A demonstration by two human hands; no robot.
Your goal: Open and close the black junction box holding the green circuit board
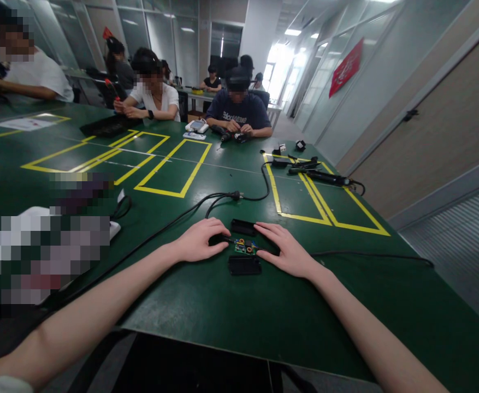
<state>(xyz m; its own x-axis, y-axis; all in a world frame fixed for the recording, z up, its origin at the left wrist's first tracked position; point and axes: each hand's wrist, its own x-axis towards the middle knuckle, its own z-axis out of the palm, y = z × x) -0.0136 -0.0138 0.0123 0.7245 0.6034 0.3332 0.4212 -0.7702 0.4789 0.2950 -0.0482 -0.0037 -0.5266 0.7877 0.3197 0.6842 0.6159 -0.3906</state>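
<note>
A small green circuit board (244, 247) with copper-coloured coils lies on the table between my hands. Behind it is one black plastic case half (243, 226); the other black case half (244, 266) lies in front of it, nearer to me. My left hand (201, 240) rests at the board's left end, thumb and fingers apart around a dark cable end. On the right, my right hand (288, 250) has its fingers spread, fingertips at the far case half and thumb beside the board's right end. Black cable runs out from under that hand.
A black cable with a plug (236, 195) crosses the green table (173, 305). Yellow tape rectangles mark its surface. Black tools and an adapter (281, 162) lie at the far right. White objects, partly blurred, are at left. Several people sit across the table, one near a power drill (225, 136).
</note>
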